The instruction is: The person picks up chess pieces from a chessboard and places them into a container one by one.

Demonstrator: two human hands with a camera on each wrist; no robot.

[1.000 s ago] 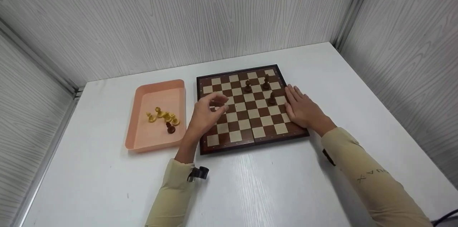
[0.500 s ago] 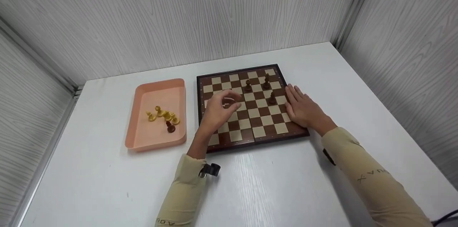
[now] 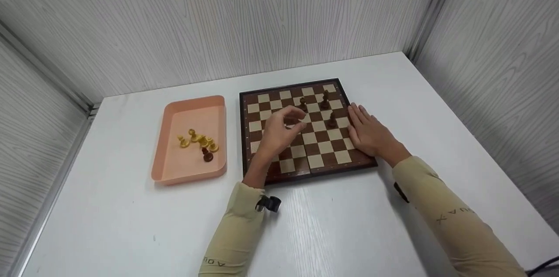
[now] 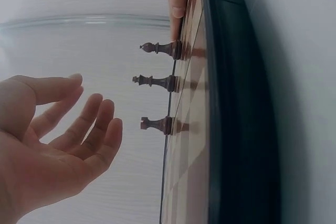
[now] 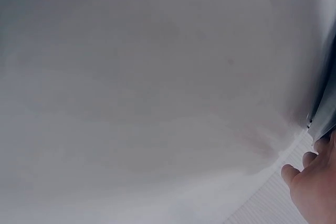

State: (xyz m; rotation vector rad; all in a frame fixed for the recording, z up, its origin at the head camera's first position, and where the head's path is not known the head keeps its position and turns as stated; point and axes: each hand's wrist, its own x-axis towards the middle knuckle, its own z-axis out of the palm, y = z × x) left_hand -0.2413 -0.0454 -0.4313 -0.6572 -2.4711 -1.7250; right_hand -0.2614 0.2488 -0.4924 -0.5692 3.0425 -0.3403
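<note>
My left hand [image 3: 281, 129] hovers above the chessboard [image 3: 325, 160], fingers loosely curved. In the left wrist view the left hand [image 4: 68, 145] holds nothing, and its fingertips are apart from the pieces. Three dark chess pieces stand upright on the board: a rook [image 4: 156, 124], a king [image 4: 155, 83] and a bishop [image 4: 160, 49]. Nearest the left fingertips in the head view is the rook [image 3: 303, 103]. My right hand [image 3: 369, 132] rests along the board's right edge with straight fingers, beside the bishop [image 3: 332, 120]. Only part of the right hand [image 5: 315, 182] shows in the right wrist view.
Left of the board sits a pink tray [image 3: 159, 154]. Inside it lie several gold chess pieces [image 3: 203, 140] and one dark chess piece [image 3: 208, 155]. The white table [image 3: 109, 224] is bounded by grey wood-grain panels [image 3: 209, 19] at the back and sides.
My left hand has moved right and slightly away from me, from the board's left side toward the rook. The right hand and the standing pieces have not moved.
</note>
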